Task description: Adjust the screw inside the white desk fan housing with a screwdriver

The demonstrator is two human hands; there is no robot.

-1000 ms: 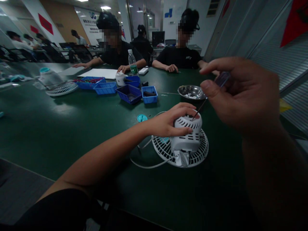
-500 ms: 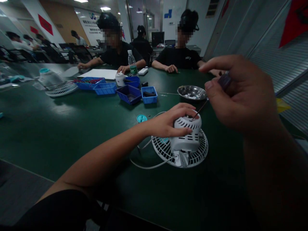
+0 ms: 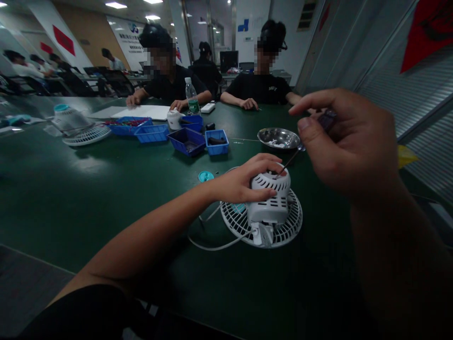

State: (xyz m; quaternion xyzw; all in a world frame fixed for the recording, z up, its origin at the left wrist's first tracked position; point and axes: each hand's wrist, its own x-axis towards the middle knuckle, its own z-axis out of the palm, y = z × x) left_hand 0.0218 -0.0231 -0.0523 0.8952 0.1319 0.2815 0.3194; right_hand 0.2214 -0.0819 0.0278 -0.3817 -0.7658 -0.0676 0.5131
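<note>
A white fan [image 3: 271, 205] lies grille-down on the green table, its slotted motor housing facing up and its cord curling off to the left. My left hand [image 3: 253, 179] is wrapped over the top left of the housing and grips it. Above and to the right, my right hand [image 3: 350, 141] holds a screwdriver [image 3: 290, 157] by its dark, see-through handle. The thin shaft slants down to the left, its tip at the top opening of the housing. Whether the tip sits in a screw cannot be made out. A turquoise round cap [image 3: 205, 176] lies left of the fan.
Behind the fan stand a metal bowl [image 3: 264, 134] with small white parts and several blue bins [image 3: 187, 141]. A water bottle [image 3: 192, 97] is farther back. Another fan [image 3: 85, 134] lies at the left. Two people sit across the table.
The view has shifted slightly, so most things appear a little to the left. The right hand's fingers have turned slightly on the screwdriver handle. My left hand keeps its hold on the fan.
</note>
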